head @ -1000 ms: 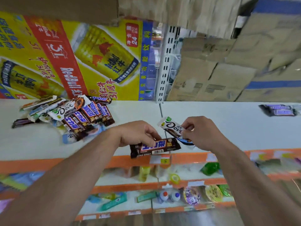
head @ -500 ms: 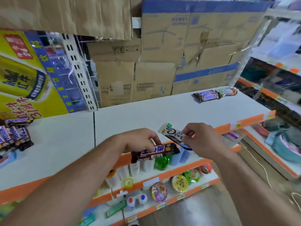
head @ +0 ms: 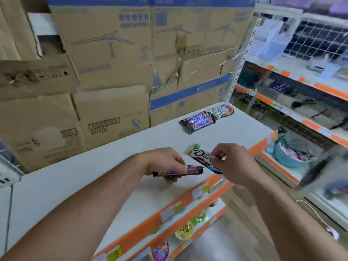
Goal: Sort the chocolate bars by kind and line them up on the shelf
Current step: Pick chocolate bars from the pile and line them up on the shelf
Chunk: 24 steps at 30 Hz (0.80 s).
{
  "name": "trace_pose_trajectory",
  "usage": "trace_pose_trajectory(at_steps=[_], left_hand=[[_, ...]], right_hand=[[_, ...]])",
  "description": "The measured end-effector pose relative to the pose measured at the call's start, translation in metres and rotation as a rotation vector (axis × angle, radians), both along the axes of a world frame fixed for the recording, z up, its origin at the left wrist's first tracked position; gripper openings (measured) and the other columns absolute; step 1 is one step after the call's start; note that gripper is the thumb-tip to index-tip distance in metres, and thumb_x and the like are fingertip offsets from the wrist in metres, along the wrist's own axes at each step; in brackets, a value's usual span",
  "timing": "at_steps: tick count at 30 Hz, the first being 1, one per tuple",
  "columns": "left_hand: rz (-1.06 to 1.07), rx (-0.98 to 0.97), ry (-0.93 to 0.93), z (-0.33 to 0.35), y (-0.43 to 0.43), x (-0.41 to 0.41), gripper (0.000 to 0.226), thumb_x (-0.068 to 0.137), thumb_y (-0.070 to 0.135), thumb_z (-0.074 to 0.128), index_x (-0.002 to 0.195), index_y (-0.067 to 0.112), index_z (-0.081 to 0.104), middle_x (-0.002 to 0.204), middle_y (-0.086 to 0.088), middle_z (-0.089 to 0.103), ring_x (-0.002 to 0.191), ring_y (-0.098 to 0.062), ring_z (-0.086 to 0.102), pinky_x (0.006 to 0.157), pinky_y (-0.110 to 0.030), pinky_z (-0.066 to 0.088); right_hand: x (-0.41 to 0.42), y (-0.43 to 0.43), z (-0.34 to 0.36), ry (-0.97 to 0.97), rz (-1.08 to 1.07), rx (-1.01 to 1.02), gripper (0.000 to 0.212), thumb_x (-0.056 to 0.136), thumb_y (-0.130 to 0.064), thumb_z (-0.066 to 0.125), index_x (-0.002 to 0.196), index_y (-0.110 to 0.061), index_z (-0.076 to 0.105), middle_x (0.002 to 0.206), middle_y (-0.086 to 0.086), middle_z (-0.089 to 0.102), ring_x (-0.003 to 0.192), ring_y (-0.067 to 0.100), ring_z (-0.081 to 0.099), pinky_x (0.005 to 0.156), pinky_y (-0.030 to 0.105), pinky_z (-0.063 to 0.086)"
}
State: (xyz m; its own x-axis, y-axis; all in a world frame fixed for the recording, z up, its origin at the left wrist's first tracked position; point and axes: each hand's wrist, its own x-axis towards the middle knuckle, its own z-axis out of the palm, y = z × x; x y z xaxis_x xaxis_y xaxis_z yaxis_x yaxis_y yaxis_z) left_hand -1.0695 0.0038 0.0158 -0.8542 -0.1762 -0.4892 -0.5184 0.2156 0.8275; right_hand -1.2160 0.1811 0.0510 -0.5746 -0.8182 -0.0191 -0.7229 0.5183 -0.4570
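My left hand (head: 165, 162) grips a brown Snickers bar (head: 190, 171), held flat and edge-on just above the white shelf (head: 94, 178). A white Dove bar (head: 199, 155) is pinched by one end in my right hand (head: 231, 164), near the shelf's orange front edge. At the shelf's far right end lie two or three Snickers bars (head: 199, 121) side by side, and a Dove bar (head: 222, 111) rests right beside them against the boxes.
Stacked cardboard boxes (head: 116, 68) form the back wall of the shelf. Lower shelves with orange edges (head: 188, 208) hold small packaged goods. Another shelving unit (head: 301, 91) stands to the right across a wooden floor aisle.
The view has swung right: the unsorted pile and yellow poster are out of sight, and the sorted bars at the far right are nearer. Both hands carried their bars to the right.
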Motion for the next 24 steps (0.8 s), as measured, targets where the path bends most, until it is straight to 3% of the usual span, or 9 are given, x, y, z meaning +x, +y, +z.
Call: trace_pose_trajectory(at_steps=[4,10,17,21,24], left_hand=[[-0.006,0.166,-0.044,0.002,-0.027,-0.040,0.021,0.096,0.009,0.048,0.099,-0.006,0.064,0.091,-0.025,0.068,0.069,-0.026,0.068,0.057,-0.030,0.055],[-0.014,0.286,-0.067,0.000,-0.050,-0.085,0.027,0.099,0.010,0.042,0.102,-0.008,0.062,0.092,-0.026,0.069,0.071,-0.030,0.068,0.059,-0.031,0.056],[-0.013,0.290,-0.068,-0.008,-0.058,-0.142,0.019,0.099,0.011,0.044,0.104,0.000,0.058,0.093,-0.025,0.070,0.072,-0.027,0.069,0.053,-0.029,0.056],[-0.029,0.188,-0.051,-0.011,-0.055,-0.180,0.019,0.093,0.009,0.058,0.110,0.001,0.054,0.094,-0.019,0.072,0.071,-0.022,0.069,0.055,-0.027,0.054],[0.024,0.112,-0.055,-0.011,-0.047,-0.208,0.013,0.090,0.008,0.062,0.103,0.007,0.059,0.092,-0.016,0.073,0.070,-0.022,0.070,0.059,-0.030,0.056]], right_hand=[[-0.037,-0.020,0.002,0.028,-0.049,0.009,0.013,0.089,-0.021,0.063,0.082,-0.031,0.061,0.086,-0.007,0.068,0.082,0.020,0.061,0.070,0.036,0.052],[-0.086,-0.045,-0.003,0.015,-0.058,0.051,0.017,0.087,-0.020,0.064,0.079,-0.034,0.059,0.084,-0.007,0.070,0.079,0.020,0.061,0.069,0.034,0.051],[-0.157,-0.064,-0.017,-0.020,-0.004,0.034,0.016,0.086,-0.019,0.066,0.079,-0.032,0.060,0.084,-0.008,0.069,0.078,0.019,0.060,0.067,0.031,0.048],[-0.212,-0.075,-0.026,-0.032,0.068,0.041,0.013,0.086,-0.019,0.065,0.080,-0.030,0.062,0.084,-0.006,0.069,0.078,0.020,0.060,0.070,0.033,0.050],[-0.258,-0.084,-0.030,-0.002,0.160,0.059,0.008,0.087,-0.019,0.063,0.081,-0.024,0.064,0.084,-0.003,0.068,0.080,0.022,0.060,0.069,0.035,0.051]])
